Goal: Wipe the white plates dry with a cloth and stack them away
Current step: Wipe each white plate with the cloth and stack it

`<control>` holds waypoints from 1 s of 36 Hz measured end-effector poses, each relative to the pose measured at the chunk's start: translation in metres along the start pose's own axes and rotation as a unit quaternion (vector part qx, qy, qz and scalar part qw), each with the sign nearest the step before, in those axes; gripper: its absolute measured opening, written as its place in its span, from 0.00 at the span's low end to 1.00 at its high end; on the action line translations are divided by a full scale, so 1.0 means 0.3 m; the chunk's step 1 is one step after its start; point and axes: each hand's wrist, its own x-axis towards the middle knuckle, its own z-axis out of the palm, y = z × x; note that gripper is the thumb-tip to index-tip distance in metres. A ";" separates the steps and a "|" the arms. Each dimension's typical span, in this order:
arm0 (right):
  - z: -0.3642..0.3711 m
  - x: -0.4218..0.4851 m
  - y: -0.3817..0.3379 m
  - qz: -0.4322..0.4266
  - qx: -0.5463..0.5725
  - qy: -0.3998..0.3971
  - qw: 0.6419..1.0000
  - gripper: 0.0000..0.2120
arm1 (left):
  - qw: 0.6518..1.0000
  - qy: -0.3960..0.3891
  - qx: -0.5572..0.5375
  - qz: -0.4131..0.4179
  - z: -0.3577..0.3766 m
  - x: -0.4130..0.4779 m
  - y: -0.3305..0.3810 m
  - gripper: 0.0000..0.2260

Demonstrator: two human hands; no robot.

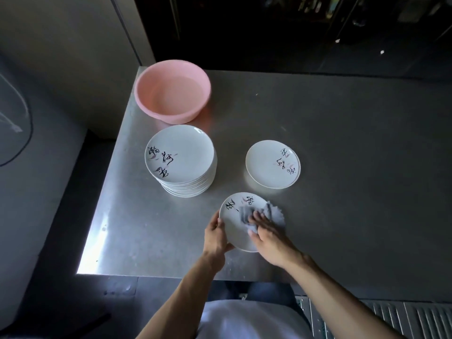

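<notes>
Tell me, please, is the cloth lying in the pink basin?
No, the right hand presses the cloth onto the plate held by the left hand.

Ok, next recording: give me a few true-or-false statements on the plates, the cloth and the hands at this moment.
1. The left hand grips the rim of the plate being wiped. True.
2. The right hand presses a grey cloth onto that plate. True.
3. The pink basin holds plates. False: no plates lie in it.
4. The tall stack stands right of the single plate. False: it stands to its left, apart from it.
</notes>
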 end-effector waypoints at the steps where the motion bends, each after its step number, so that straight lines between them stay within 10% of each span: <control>1: 0.004 0.029 -0.004 0.022 -0.006 0.007 1.000 0.23 | 1.000 -0.005 0.001 -0.002 0.005 -0.001 -0.002 0.14; 15: -0.018 -0.089 -0.035 -0.126 0.071 -0.043 0.989 0.20 | 1.000 -0.016 0.009 -0.007 -0.023 0.016 -0.002 0.15; 27: 0.021 0.123 -0.123 0.286 0.137 0.120 0.941 0.27 | 0.993 -0.100 0.064 0.021 0.038 -0.011 -0.023 0.16; 33: 0.053 0.078 -0.105 -0.010 0.174 0.064 0.983 0.23 | 0.987 -0.117 0.092 0.056 0.022 -0.011 -0.014 0.17; 36: 0.069 0.084 -0.011 0.064 0.021 0.074 0.995 0.24 | 0.990 -0.098 0.091 0.054 0.012 -0.013 -0.015 0.17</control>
